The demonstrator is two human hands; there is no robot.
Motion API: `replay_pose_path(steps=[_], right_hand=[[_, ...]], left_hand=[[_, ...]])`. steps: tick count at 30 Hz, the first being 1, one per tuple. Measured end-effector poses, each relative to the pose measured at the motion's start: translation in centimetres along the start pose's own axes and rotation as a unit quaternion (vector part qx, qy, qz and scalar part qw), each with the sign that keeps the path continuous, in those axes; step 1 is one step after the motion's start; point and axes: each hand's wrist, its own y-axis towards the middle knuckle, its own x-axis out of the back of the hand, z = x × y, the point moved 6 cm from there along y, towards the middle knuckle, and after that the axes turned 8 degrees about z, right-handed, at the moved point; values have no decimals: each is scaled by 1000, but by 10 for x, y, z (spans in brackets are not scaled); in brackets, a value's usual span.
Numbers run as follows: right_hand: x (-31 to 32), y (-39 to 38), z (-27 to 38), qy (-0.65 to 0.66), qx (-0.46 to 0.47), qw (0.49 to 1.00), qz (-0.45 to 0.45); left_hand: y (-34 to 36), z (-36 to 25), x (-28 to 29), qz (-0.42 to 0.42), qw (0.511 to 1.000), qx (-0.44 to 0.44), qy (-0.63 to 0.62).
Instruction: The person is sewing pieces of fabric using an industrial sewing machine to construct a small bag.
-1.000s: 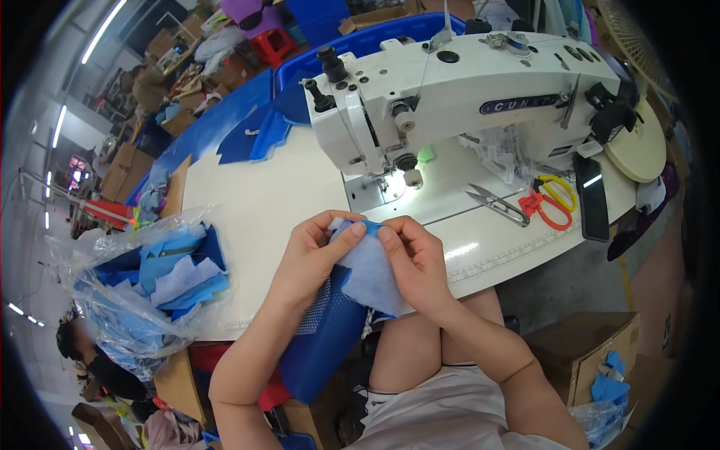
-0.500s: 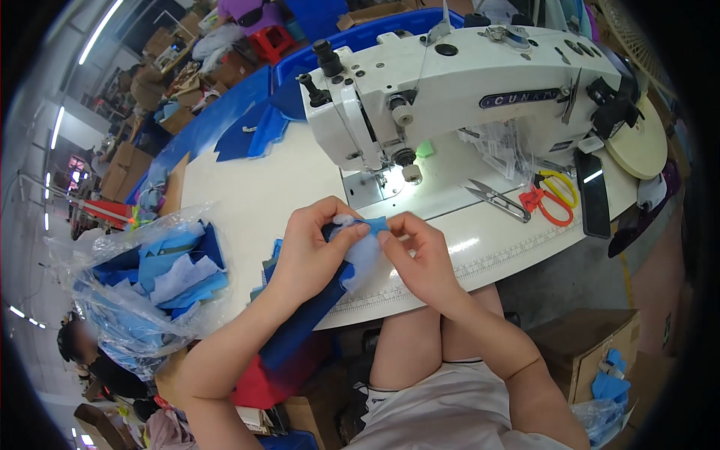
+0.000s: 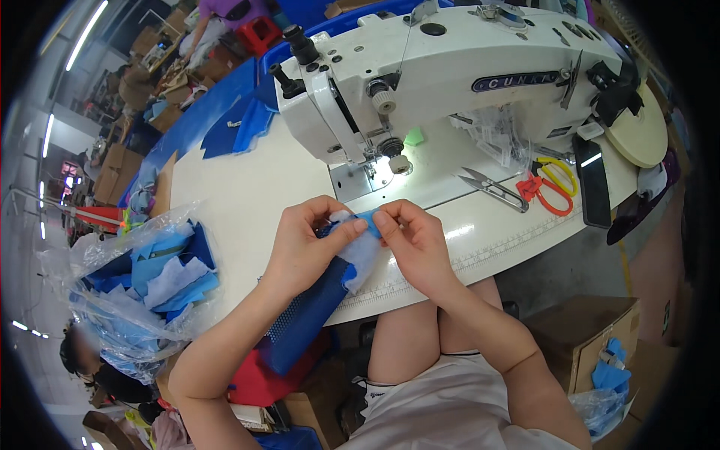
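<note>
The right hand [image 3: 415, 247] is now closer to the left hand [image 3: 306, 247]; each grip is pinched closed, right on the light-blue strip [image 3: 370, 222], left on the blue mesh fabric piece [image 3: 311, 322], hanging over the surface [image 3: 236, 191]. The strip seems better controlled.

Tube lights [image 3: 87, 35] glow at upper left — red stool [image 3: 259, 34] beyond, grey floor [image 3: 559, 266] lower right.

Was a sewing workshop: industrial sewing machine [image 3: 435, 71] on table [image 3: 236, 191], scissors [image 3: 529, 187] nearby, bagged fabric pieces [image 3: 178, 279], cardboard boxes [image 3: 116, 174] sat around.
</note>
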Motion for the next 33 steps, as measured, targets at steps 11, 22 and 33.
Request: replay_pose_path(steps=[11,22,33], right_hand=[[-1,1,1,6,7,1000,-15],[2,4,-2,-30,9,999,-30],[4,-1,30,-531,191,825,46]], left_hand=[[3,6,-1,-4,1000,14,-2],[13,6,-2,-13,1000,17,23],[77,48,2,34,995,66,68]])
